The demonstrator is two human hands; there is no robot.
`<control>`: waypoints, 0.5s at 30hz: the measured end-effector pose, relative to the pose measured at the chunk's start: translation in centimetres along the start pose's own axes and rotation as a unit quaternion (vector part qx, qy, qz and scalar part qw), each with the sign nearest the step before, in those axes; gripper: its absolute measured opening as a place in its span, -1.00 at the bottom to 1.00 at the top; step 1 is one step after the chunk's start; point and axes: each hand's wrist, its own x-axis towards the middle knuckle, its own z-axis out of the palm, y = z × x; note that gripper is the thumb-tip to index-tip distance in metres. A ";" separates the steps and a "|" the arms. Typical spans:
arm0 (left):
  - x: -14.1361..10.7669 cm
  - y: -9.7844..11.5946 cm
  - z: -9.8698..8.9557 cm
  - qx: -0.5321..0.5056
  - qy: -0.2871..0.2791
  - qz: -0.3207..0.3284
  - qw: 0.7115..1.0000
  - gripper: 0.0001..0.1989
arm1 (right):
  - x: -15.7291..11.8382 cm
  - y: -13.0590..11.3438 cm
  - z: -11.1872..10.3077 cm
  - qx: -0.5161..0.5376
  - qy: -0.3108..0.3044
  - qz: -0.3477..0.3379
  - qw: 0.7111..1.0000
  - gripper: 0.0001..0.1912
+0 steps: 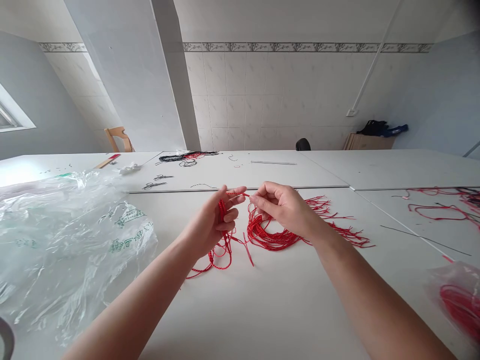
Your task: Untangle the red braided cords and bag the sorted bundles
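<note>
Red braided cords (222, 212) run through my left hand (210, 220), whose fingers curl around them above the table. Loops and loose ends (221, 257) of red cord hang below this hand onto the white surface. Thumb and fingertips of my right hand (281, 205) pinch the end of a red cord (244, 194) stretched between the two hands. Behind and below the right hand lies a curved bundle of red cords (273, 240), its frayed-looking ends spreading to the right; the hand and forearm hide part of it.
A crumpled clear plastic bag (75, 240) covers the table's left side. Farther back are scissors (154, 185), black cords (187, 157) and a ruler (273, 162). More red cords (438, 210) lie at right, above a bag of red cord (459, 305). A chair (120, 139) stands behind.
</note>
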 end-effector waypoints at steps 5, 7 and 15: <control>0.3 0.1 -0.3 -0.081 -0.033 -0.067 0.994 -0.66 | 0.1 0.2 1.3 0.007 -0.001 -0.002 1.000 -0.63; 0.2 0.1 -0.2 -0.066 -0.045 -0.062 0.995 -0.64 | 0.0 -0.2 1.6 -0.005 -0.026 0.006 1.000 -0.65; -0.1 0.1 0.4 -0.016 -0.077 -0.039 0.996 -0.59 | -0.5 -1.1 1.8 -0.090 -0.037 0.013 0.995 -0.77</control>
